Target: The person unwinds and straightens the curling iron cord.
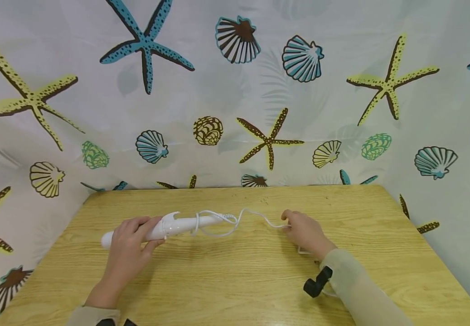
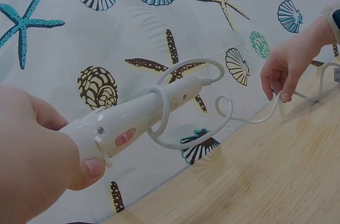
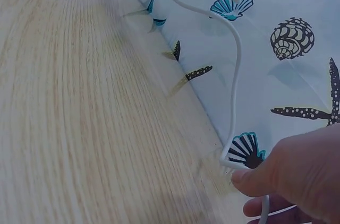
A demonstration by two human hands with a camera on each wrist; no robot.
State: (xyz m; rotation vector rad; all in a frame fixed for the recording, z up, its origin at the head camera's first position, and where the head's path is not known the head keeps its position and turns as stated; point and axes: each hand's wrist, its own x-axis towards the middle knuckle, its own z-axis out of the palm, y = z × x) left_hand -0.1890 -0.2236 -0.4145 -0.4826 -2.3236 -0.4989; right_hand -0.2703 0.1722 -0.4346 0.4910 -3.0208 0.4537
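A white curling iron (image 1: 183,224) with a reddish switch, clearest in the left wrist view, is held slightly tilted above the wooden table. My left hand (image 1: 130,246) grips it round the thicker part, thumb below and fingers over the top. Its white cord (image 2: 260,119) loops round the handle and runs across to the right. There my right hand (image 1: 305,233) pinches the cord between thumb and fingers. In the right wrist view the cord (image 3: 237,75) hangs from the iron's end down to the thumb (image 3: 249,181).
The wooden table (image 1: 235,280) ends at the back against a white cloth (image 1: 218,95) printed with starfish and shells, which also hangs at both sides. More cord lies beneath the right forearm (image 1: 365,285). A small black camera (image 1: 318,281) sits at the right wrist.
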